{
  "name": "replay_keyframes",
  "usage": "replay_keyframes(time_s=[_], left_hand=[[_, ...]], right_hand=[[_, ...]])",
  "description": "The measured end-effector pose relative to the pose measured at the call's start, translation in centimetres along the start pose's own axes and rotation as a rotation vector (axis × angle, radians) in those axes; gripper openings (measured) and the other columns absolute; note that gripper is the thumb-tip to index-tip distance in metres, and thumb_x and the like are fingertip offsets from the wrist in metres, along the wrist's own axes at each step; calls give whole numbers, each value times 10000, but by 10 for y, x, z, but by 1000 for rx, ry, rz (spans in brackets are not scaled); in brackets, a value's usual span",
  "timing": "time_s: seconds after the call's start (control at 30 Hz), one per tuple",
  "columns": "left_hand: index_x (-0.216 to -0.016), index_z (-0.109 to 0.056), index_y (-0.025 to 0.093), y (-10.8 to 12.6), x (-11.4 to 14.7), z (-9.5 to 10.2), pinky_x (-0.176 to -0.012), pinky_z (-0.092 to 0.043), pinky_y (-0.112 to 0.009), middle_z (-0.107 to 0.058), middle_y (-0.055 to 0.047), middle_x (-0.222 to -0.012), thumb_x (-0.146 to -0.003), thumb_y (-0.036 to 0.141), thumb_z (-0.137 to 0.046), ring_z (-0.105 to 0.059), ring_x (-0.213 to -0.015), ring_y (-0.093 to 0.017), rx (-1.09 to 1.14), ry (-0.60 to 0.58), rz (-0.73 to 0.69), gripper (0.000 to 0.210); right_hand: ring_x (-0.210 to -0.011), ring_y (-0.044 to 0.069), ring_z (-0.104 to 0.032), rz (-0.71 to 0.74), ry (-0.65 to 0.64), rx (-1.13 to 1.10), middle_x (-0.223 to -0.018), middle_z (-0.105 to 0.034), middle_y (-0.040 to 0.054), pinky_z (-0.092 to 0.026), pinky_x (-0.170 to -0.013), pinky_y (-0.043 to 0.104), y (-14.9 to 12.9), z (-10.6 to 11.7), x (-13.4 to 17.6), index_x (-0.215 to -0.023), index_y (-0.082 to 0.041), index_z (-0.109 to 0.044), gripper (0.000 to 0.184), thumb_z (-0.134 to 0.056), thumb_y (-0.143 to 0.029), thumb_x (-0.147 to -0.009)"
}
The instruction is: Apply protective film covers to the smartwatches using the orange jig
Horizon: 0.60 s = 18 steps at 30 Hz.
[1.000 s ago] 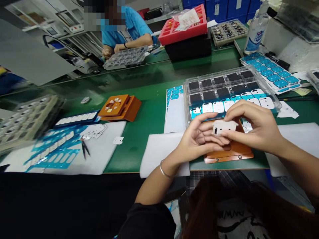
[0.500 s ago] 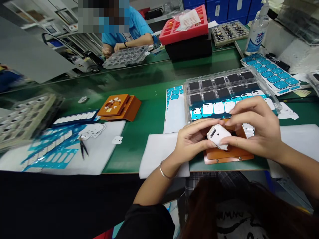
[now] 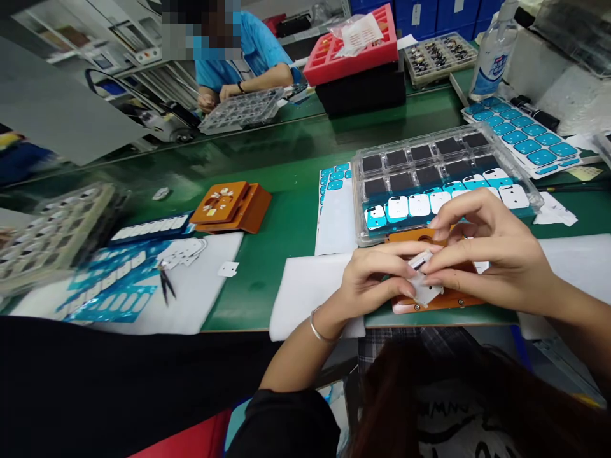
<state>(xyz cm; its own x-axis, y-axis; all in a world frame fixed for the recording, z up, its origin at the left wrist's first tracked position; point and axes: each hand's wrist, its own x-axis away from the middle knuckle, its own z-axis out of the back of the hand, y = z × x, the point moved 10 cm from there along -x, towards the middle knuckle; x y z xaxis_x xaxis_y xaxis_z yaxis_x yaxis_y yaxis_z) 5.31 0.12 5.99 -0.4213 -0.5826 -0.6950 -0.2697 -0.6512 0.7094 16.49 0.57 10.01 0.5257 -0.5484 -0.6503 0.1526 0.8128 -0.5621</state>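
A small white casing is pinched between the fingers of both hands, its edge tilted up. A pale, flat piece with a small dark hole hangs just below it at the fingertips; whether the two are joined I cannot tell. My left hand is closed on the casing from the left, thumb beneath. My right hand grips from the right with thumb and index finger, its other fingers raised and curled. Under both hands lies an orange fixture, mostly covered.
A clear tray with dark squares and white-and-blue stickers lies behind my hands. Another orange fixture, black tweezers and blue sticker sheets are to the left. A red tray stands farther back. Across the bench a person works.
Both hands have lowered slightly and the casing has turned, from its flat face showing to its edge. The pale flat piece now shows beneath it.
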Motion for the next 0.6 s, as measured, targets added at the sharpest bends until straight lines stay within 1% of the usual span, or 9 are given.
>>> replay_keyframes(time_s=[0.1, 0.23, 0.3, 0.37, 0.43, 0.5, 0.53, 0.6], left_hand=[[-1017, -626, 245, -1, -1, 0, -928, -601, -327, -702, -59, -1289, -921, 239, -657, -697, -1155, -204, -47, -10, -4, 100], [-981, -627, 236, -5, 0, 1, -893, -605, -305, -733, -48, -1228, -892, 246, -696, -728, -1080, -183, -12, 16, 24, 113], [-950, -627, 228, -7, 1, 0, -861, -606, -289, -751, -44, -1181, -890, 269, -700, -736, -1051, -178, 15, 40, 47, 103], [-913, -619, 222, -11, 3, 0, -840, -606, -285, -766, -38, -1133, -892, 304, -699, -742, -1029, -176, 53, 67, 80, 117], [-872, -597, 215, -18, 4, 2, -849, -608, -309, -776, -36, -1088, -879, 354, -712, -745, -1012, -182, 102, 106, 138, 181], [-849, -573, 213, -24, 5, 7, -859, -616, -350, -777, -41, -1077, -865, 393, -723, -745, -1010, -198, 168, 164, 193, 234], [-851, -565, 216, -26, 5, 10, -846, -624, -363, -774, -42, -1087, -861, 396, -726, -746, -1005, -205, 209, 193, 200, 242], [-870, -553, 227, -24, 4, 16, -799, -641, -364, -764, -30, -1121, -869, 382, -719, -755, -969, -203, 291, 227, 172, 227]], right_hand=[[-963, 166, -557, -5, 0, -47, -1081, -524, 37, -561, -715, 299, 1, 0, 0, -878, -250, -710, 70, -715, -182, -892], [-960, 176, -582, -28, -21, -82, -1058, -548, 46, -556, -731, 319, 7, -4, 0, -844, -225, -714, 42, -742, -216, -874], [-935, 173, -587, -36, -34, -93, -1041, -556, 47, -543, -689, 305, 10, -6, 0, -815, -217, -709, 69, -742, -231, -874], [-906, 160, -586, -20, -35, -92, -1023, -564, 48, -530, -651, 282, 9, -6, 0, -799, -206, -696, 89, -727, -210, -883], [-893, 148, -583, 31, -21, -80, -994, -571, 43, -532, -669, 278, 2, -3, -1, -803, -199, -674, 109, -689, -161, -904], [-890, 149, -589, 100, -13, -66, -965, -582, 37, -546, -724, 304, -10, 3, -1, -820, -210, -653, 126, -645, -158, -934], [-887, 154, -600, 130, -8, -61, -960, -593, 36, -553, -747, 321, -17, 8, -2, -831, -221, -645, 129, -627, -180, -951], [-894, 165, -630, 177, -4, -63, -964, -625, 33, -564, -764, 345, -27, 21, -1, -860, -243, -634, 127, -595, -233, -980]])
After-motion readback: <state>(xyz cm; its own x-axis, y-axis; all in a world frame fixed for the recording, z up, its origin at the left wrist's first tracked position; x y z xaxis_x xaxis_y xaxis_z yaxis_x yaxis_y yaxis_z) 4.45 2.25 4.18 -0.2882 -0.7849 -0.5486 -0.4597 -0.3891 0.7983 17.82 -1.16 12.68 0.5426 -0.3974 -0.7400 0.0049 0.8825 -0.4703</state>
